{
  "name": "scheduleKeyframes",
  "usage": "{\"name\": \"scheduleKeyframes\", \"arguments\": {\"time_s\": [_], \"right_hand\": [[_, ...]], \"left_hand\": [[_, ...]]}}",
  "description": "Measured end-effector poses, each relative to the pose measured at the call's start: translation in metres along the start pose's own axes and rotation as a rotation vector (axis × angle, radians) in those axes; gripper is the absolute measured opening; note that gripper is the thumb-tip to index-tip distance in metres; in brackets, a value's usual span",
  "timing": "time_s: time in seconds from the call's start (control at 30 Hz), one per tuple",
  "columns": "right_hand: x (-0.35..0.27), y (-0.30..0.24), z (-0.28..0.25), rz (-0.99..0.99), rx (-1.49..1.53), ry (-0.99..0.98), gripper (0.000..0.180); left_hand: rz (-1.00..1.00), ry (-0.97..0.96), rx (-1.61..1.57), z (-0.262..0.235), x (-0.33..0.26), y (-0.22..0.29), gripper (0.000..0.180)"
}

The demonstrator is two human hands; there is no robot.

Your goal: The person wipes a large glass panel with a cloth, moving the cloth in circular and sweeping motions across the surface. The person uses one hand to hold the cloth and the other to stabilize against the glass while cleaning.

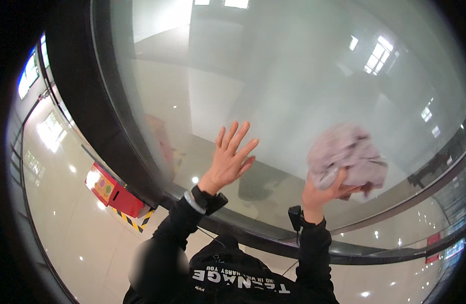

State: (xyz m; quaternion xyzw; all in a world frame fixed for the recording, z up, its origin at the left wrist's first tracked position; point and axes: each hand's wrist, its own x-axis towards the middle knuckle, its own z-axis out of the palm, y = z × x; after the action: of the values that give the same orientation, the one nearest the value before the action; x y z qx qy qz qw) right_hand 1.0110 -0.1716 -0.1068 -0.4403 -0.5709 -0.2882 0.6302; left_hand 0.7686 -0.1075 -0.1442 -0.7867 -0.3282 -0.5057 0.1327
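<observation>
A large glass pane (pixel 273 91) stands in front of me, with window reflections on it. My right hand (pixel 321 195) grips a bunched, pinkish-grey cloth (pixel 347 154) against or very near the glass; the cloth is slightly blurred and covers most of the fingers. To its left, my left hand (pixel 230 154) is raised with fingers spread, holding nothing. Whether its fingers touch the pane I cannot tell. Both wrists carry black straps with small boxes, and a pale band sits on the left wrist.
A dark frame (pixel 101 91) borders the pane on the left and curves along its bottom. Beyond it at the left, a red box (pixel 116 195) stands on the shiny tiled floor (pixel 83 238), beside yellow-and-black striped tape (pixel 129 219).
</observation>
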Motion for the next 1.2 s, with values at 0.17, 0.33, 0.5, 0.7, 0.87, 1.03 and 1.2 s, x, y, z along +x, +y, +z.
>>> {"name": "scheduleKeyframes", "arguments": {"time_s": [0.17, 0.33, 0.5, 0.7, 0.87, 1.03, 1.2], "right_hand": [[0.005, -0.079, 0.062, -0.24, -0.24, -0.107, 0.05], [-0.059, -0.091, 0.094, -0.495, -0.016, -0.664, 0.038], [-0.07, -0.097, 0.086, -0.059, 0.304, -1.159, 0.041], [-0.053, -0.113, 0.077, 0.107, 0.458, -1.027, 0.043], [-0.033, -0.094, 0.038, -0.132, 0.48, -1.002, 0.04], [0.003, -0.074, -0.012, -0.281, 0.117, -0.568, 0.043], [0.022, -0.05, -0.004, -0.196, -0.405, -0.213, 0.032]], "left_hand": [[0.001, 0.352, -0.086, -0.038, -0.048, 0.035, 0.063], [-0.095, 0.132, -0.018, -0.06, -0.075, 0.054, 0.053], [-0.408, 0.05, -0.149, -0.054, -0.064, 0.056, 0.052], [-0.595, 0.085, -0.269, -0.036, -0.061, 0.05, 0.076], [-0.502, 0.146, -0.158, -0.011, -0.057, 0.022, 0.094], [-0.456, 0.258, 0.038, -0.008, -0.042, 0.001, 0.081], [-0.184, 0.268, 0.195, 0.003, -0.027, 0.016, 0.059]]}}
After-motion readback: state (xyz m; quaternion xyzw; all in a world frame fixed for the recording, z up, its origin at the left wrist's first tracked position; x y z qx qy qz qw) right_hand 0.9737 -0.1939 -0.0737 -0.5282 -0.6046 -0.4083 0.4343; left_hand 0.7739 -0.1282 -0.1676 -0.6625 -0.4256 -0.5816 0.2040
